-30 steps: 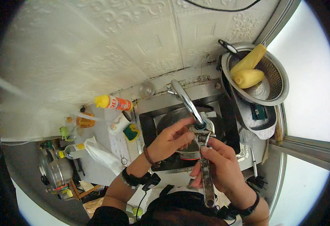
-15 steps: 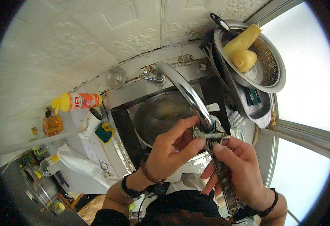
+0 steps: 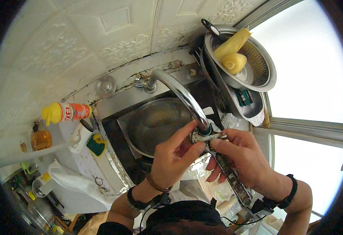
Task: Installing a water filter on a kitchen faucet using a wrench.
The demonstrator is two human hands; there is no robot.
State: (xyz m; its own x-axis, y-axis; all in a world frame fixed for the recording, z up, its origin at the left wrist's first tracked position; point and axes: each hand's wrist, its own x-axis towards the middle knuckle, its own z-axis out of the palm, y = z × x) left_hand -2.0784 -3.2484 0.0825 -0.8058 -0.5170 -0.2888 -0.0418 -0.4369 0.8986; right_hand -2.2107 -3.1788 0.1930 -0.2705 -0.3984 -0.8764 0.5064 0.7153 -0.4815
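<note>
A chrome gooseneck faucet arches over the black sink, where a round pan lies. An adjustable wrench has its jaws around the end of the spout, at a teal ring. My right hand grips the wrench, thumb at its adjusting part; the handle slants down toward me. My left hand pinches around the wrench head from the left, index finger against the spout's tip; its inner fingertips are partly hidden.
A colander with yellow vegetables rests on a metal tray at right beside the window. At left are an orange bottle, a sponge, an amber bottle and a white bag. A white tiled wall rises behind.
The view has shifted, so faucet, sink and colander appear farther left than a second ago. Both hands stay on the wrench and spout end; the wrench handle now slants more to the right.
</note>
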